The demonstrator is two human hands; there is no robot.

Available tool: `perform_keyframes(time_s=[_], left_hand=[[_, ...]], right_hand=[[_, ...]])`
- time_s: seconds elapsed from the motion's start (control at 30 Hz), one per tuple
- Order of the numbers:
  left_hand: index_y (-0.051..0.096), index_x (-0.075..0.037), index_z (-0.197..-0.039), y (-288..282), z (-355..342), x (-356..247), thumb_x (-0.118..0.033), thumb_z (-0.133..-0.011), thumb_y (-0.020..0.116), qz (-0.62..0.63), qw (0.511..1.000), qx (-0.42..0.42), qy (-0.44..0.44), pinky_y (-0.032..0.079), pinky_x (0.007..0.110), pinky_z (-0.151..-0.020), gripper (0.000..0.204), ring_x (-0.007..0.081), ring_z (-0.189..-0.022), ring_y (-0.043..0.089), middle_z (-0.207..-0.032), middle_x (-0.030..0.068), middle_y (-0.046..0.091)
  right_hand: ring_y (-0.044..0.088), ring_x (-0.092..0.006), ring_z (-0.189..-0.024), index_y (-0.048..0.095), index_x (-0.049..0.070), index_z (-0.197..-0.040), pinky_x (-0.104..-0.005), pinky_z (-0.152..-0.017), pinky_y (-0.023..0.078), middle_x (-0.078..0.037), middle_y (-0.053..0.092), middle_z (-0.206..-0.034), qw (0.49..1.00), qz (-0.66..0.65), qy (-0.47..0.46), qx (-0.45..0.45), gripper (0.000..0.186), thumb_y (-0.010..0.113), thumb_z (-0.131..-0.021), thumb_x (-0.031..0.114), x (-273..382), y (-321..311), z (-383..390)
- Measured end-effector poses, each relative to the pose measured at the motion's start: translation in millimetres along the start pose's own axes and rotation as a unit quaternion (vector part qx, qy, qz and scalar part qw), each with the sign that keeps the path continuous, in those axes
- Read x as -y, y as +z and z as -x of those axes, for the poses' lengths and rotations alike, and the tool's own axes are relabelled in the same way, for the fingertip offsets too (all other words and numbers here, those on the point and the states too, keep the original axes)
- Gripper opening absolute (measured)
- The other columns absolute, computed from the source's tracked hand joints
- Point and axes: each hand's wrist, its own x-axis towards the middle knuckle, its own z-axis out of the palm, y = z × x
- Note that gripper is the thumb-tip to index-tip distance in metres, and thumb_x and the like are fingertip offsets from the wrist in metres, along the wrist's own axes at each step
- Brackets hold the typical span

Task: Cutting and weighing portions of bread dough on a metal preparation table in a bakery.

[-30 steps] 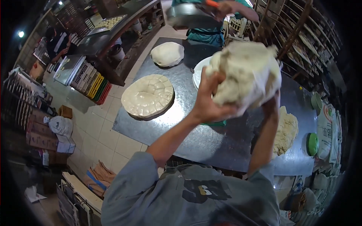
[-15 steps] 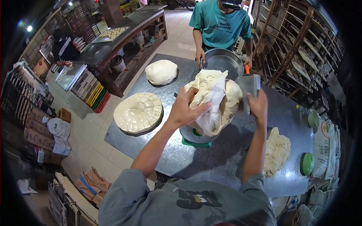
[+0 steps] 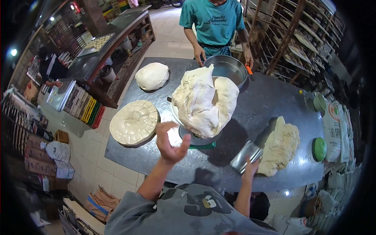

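A big, lumpy heap of pale dough (image 3: 196, 98) rests on the plate of a scale with a green base (image 3: 201, 145). My left hand (image 3: 170, 145) is just below its lower left, fingers apart and holding nothing. Low on the metal table (image 3: 196, 168), my right hand (image 3: 250, 166) grips a metal dough scraper (image 3: 242, 157), beside a rough yellowish dough slab (image 3: 279, 147). A flat dough disc scored into pieces (image 3: 133, 122) lies on the left, with a smooth dough mound (image 3: 152, 76) behind it.
A co-worker in teal (image 3: 211, 27) stands at the far side, hands at a round steel pan (image 3: 231, 68). Green bowls (image 3: 319, 102) and sacks (image 3: 333, 129) line the right, racks (image 3: 293, 39) behind. Stacked crates (image 3: 90, 111), a long bench (image 3: 105, 35) and another worker (image 3: 53, 68) are at left.
The dough heap has been let go onto the scale. My left hand has pulled back and opened; my right hand has moved down with the scraper. The co-worker's pan has been lowered.
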Motion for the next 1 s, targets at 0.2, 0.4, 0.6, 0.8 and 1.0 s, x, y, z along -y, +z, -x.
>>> perform_keyframes(time_s=[0.2,0.4,0.6,0.8,1.0], left_hand=[[0.067,-0.004,-0.092,-17.2,121.3,-19.5,-0.004,-0.081,0.062,0.203,0.934,0.257,-0.143,0.047,0.036,-0.07,0.012,0.0261,-0.076,0.061,-0.084,0.0093,0.066],[0.068,-0.005,-0.084,-58.9,162.6,-1.7,-0.014,-0.082,0.07,0.252,0.867,0.421,-0.086,0.045,0.036,-0.067,0.009,0.0263,-0.074,0.061,-0.077,0.0081,0.064],[0.062,-0.004,-0.074,-82.5,168.2,30.1,-0.009,-0.071,0.079,0.305,0.822,0.436,-0.204,0.048,0.034,-0.075,0.018,0.0254,-0.082,0.061,-0.079,0.0062,0.063],[0.063,-0.002,-0.075,-72.8,195.6,48.9,-0.011,-0.084,0.07,0.283,0.793,0.513,-0.17,0.047,0.033,-0.067,0.014,0.0217,-0.074,0.06,-0.076,0.0065,0.065],[0.061,0.0,-0.071,-57.1,202.4,15.2,-0.019,-0.088,0.068,0.221,0.78,0.5,-0.303,0.041,0.027,-0.057,0.026,0.012,-0.059,0.05,-0.061,0.0059,0.055]], right_hand=[[0.059,-0.0184,-0.094,0.053,0.002,-0.121,-0.0329,-0.085,0.047,-0.008,0.062,-0.109,0.985,-0.039,0.152,-0.067,0.042,0.071,-0.083,0.005,-92.0,-1.4,118.8],[0.061,-0.0182,-0.087,0.059,0.003,-0.116,-0.0337,-0.076,0.049,-0.006,0.065,-0.101,0.986,-0.056,0.148,-0.046,0.032,0.068,-0.086,0.013,-82.6,23.2,162.8],[0.058,-0.0156,-0.081,0.06,0.004,-0.109,-0.0331,-0.073,0.046,-0.004,0.063,-0.09,0.967,-0.183,0.164,-0.072,0.029,0.071,-0.085,0.016,-97.4,32.8,181.0],[0.054,-0.0108,-0.073,0.062,0.007,-0.099,-0.0279,-0.067,0.044,0.001,0.06,-0.082,0.981,-0.079,0.159,-0.082,0.022,0.072,-0.085,0.019,-95.1,22.8,226.6],[0.054,-0.0085,-0.08,0.065,0.005,-0.103,-0.0265,-0.073,0.044,0.001,0.062,-0.089,0.984,-0.078,0.157,-0.016,0.032,0.07,-0.088,0.033,-62.3,-3.5,236.4]])
